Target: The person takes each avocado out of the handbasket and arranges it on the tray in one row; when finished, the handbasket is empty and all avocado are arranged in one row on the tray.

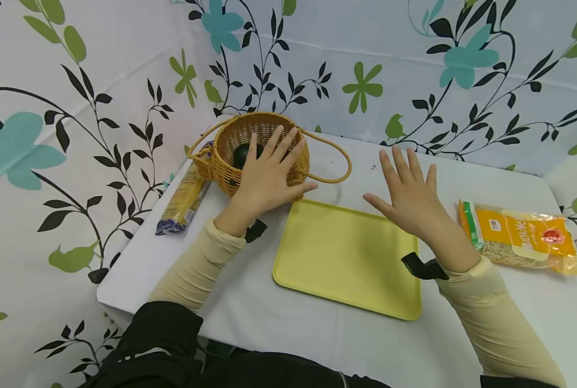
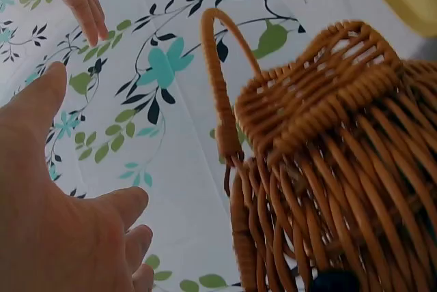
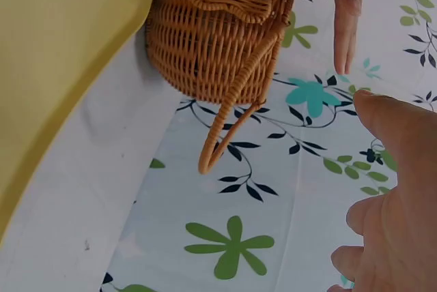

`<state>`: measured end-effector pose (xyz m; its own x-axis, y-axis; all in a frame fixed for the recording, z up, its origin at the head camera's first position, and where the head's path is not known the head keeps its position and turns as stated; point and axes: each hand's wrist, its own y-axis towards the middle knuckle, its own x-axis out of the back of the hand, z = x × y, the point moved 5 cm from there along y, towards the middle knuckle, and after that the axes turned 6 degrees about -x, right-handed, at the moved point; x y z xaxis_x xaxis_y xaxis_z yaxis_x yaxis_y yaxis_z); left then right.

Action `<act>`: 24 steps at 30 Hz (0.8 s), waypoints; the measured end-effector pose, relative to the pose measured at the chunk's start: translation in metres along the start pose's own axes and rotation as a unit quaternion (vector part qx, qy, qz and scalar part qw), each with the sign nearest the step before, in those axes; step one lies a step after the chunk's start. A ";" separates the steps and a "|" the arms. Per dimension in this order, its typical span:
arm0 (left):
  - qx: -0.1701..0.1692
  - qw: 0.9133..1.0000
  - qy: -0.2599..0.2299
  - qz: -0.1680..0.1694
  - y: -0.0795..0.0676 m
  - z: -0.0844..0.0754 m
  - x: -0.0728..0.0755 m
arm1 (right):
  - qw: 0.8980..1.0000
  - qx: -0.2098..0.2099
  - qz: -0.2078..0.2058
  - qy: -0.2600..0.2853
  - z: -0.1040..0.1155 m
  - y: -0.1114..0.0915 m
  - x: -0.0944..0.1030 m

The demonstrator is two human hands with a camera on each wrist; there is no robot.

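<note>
Both hands are held up with their fingers spread and hold nothing. The left hand (image 1: 269, 175) overlaps the wicker basket (image 1: 225, 175) in the head view, while the left wrist view shows a gap between that hand (image 2: 61, 203) and the basket (image 2: 334, 149). A dark rounded object (image 1: 241, 156) lies inside the basket, partly hidden by the fingers. Over the far right part of the yellow tray (image 1: 346, 264) is the right hand (image 1: 409, 199). In the right wrist view, the right hand's thumb and curved fingers (image 3: 396, 121) show at the right edge.
Left of the basket lies a long yellow packet (image 1: 183, 199), its upper end behind the basket. An orange packet with a clear window (image 1: 526, 237) lies on the right of the white table (image 1: 317, 334). A patterned cloth (image 1: 288, 64) hangs behind.
</note>
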<state>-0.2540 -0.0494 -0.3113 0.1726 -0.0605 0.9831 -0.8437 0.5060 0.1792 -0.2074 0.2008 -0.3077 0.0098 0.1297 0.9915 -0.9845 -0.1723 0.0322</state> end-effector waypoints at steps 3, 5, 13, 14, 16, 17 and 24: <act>0.002 1.000 0.002 -0.009 -0.003 0.009 0.003 | 1.000 0.010 0.000 0.003 0.007 0.007 0.002; 0.005 1.000 0.006 -0.011 -0.005 0.015 0.005 | 1.000 0.016 0.000 0.005 0.011 0.012 0.003; 0.020 0.999 0.013 -0.024 -0.015 0.043 0.017 | 0.999 0.036 0.006 0.005 0.026 0.031 0.007; 0.023 0.999 0.014 -0.026 -0.017 0.047 0.019 | 0.999 0.039 0.007 0.007 0.028 0.033 0.006; 0.031 0.999 0.008 -0.030 -0.019 0.055 0.021 | 0.999 0.045 0.010 0.009 0.033 0.039 0.006; 0.035 0.999 0.005 -0.031 -0.021 0.060 0.022 | 0.999 0.048 0.012 0.010 0.035 0.042 0.006; 0.050 0.997 -0.042 -0.043 -0.028 0.096 0.023 | 0.997 0.064 0.029 0.027 0.051 0.059 0.003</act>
<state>-0.2752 -0.1479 -0.2901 0.2076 -0.1743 0.9626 -0.8745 0.4080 0.2624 -0.2562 0.1416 -0.2964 -0.0599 0.1669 0.9842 -0.9526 -0.3043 -0.0064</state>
